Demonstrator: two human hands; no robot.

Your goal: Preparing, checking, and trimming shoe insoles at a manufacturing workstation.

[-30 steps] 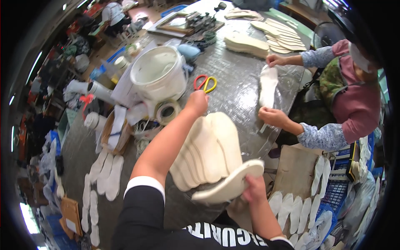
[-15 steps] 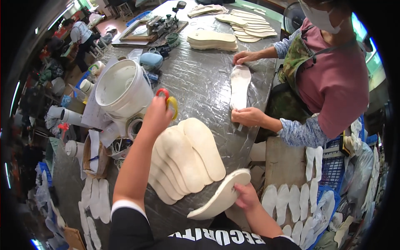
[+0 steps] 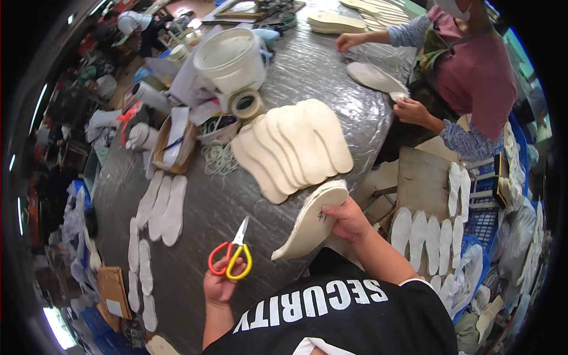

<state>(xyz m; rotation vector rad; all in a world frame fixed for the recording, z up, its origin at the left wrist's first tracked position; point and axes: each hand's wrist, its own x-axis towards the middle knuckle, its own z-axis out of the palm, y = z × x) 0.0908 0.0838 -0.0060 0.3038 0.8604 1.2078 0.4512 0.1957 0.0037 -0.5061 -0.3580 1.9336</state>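
My left hand [image 3: 219,287] is close to my body, low on the picture's left, fingers curled at the handle loops of a pair of scissors [image 3: 239,238]. The scissors have one red and one yellow loop, and their short metal blades point away from me. In my right hand [image 3: 349,218] I grip a cream shoe insole [image 3: 309,229] by its side, thumb on its flat face, which bears a small dark mark. It is tilted and its lower end curves left. Just beyond, several overlapping cream insoles [image 3: 290,148] lie fanned on the dark plastic-covered table [image 3: 213,207].
Across the table, a person [image 3: 467,77] handles another insole [image 3: 374,77]. At the left stand a white bucket [image 3: 231,59], tape rolls [image 3: 247,105], string [image 3: 222,158] and a cardboard box [image 3: 177,142]. White insoles [image 3: 168,207] lie at the left; more [image 3: 423,236] rest on a board at the right.
My left hand has brought the scissors from beside the bucket back toward my body. The insole in my right hand has turned, showing its marked face. The whole view has shifted.
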